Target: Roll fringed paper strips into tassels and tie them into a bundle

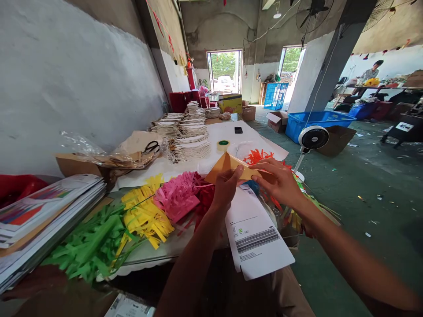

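Note:
Both my hands hold up a folded tan paper piece [228,166] over the worktable. My left hand [226,188] pinches its lower left edge, fingers closed on it. My right hand [280,180] grips its right end between thumb and fingers. Under the hands lie piles of fringed paper: pink [176,198], yellow [145,215], green [89,246] and orange [259,156]. A white sheet with a barcode [254,235] hangs over the table's near edge below my hands.
Stacks of paper bags with handles [188,136], scissors [151,146], a tape roll [224,144] and a phone [238,130] lie farther along the table. Printed sheets [42,215] are stacked at the left. A small white fan [313,138] stands on the floor right of the table, by blue crates [317,121]. A person [372,72] works far right.

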The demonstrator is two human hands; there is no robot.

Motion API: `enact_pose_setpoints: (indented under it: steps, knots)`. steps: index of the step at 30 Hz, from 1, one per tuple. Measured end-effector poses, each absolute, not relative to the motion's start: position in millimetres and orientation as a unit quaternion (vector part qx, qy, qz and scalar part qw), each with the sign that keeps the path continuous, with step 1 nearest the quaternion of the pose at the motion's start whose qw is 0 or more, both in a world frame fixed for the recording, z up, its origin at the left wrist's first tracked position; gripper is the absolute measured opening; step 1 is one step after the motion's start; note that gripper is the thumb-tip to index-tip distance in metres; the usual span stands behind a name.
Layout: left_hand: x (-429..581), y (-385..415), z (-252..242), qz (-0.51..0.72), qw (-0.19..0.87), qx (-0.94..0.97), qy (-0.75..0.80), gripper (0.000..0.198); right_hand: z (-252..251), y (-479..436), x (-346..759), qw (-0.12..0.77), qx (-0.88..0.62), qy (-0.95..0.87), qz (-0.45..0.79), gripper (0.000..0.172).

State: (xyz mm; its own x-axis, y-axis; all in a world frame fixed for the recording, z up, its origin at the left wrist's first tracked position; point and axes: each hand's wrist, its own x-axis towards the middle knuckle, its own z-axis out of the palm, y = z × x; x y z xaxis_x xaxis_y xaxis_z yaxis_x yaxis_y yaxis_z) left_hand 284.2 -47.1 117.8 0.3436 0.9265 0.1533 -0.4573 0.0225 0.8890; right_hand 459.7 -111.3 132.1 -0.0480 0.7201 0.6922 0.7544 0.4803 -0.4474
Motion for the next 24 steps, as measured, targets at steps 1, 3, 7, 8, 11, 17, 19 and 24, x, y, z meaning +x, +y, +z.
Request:
enact_pose_setpoints:
  steps: [1, 3, 7, 8, 11, 17, 19, 24]
  knots:
    - [284, -48, 118, 0.520, 0.650, 0.495, 0.249, 0.039, 132, -111, 459, 0.466, -0.506, -0.726, -0.018, 0.024]
    - [283, -50, 120, 0.525, 0.591, 0.552, 0.265, 0.042, 132, -111, 459, 0.469, -0.507, -0.723, -0.018, 0.021]
    - [274, -51, 132, 0.594, 0.422, 0.619, 0.293, 0.024, 136, -115, 460, 0.480, -0.526, -0.702, -0.009, 0.025]
    - [272, -50, 136, 0.616, 0.371, 0.631, 0.290, 0.025, 138, -117, 459, 0.485, -0.531, -0.695, 0.001, 0.027]
    - [269, -46, 150, 0.621, 0.242, 0.698, 0.260, 0.055, 144, -123, 459, 0.509, -0.542, -0.666, 0.059, 0.030]
    - [277, -47, 187, 0.500, 0.307, 0.776, 0.230, 0.042, 160, -136, 471, 0.531, -0.528, -0.633, 0.195, 0.031]
    - [281, -49, 198, 0.475, 0.338, 0.776, 0.241, 0.048, 167, -143, 477, 0.531, -0.524, -0.619, 0.243, 0.033]
    - [291, -58, 210, 0.415, 0.510, 0.723, 0.210, 0.046, 186, -169, 490, 0.538, -0.519, -0.568, 0.344, 0.038]
